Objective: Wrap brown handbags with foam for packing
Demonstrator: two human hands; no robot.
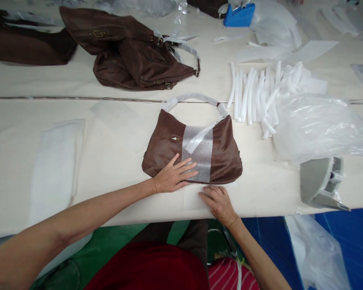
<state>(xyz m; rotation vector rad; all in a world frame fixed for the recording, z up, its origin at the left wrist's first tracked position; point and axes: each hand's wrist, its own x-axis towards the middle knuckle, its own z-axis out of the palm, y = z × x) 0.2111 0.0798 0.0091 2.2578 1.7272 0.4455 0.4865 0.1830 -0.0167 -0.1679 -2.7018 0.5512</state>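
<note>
The brown handbag (161,149) lies on the near part of the worktop (109,169), a translucent band (202,171) across its middle. The left hand (176,175) rests there, fingers spread over bag and band. Just right, the right hand's (220,201) fingers bend at a pale sheet (193,201); whether they grip it, I can't tell.

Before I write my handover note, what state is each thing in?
Brown handbag: lying flat, pale band across its middle
Handle: wrapped in white
Left hand: open, spread on the handbag
Right hand: fingers bent, at a white sheet
Brown bags behind: slumped together
White tubes: loosely piled
Clear plastic: crumpled
Sheets at left: lying flat
</note>
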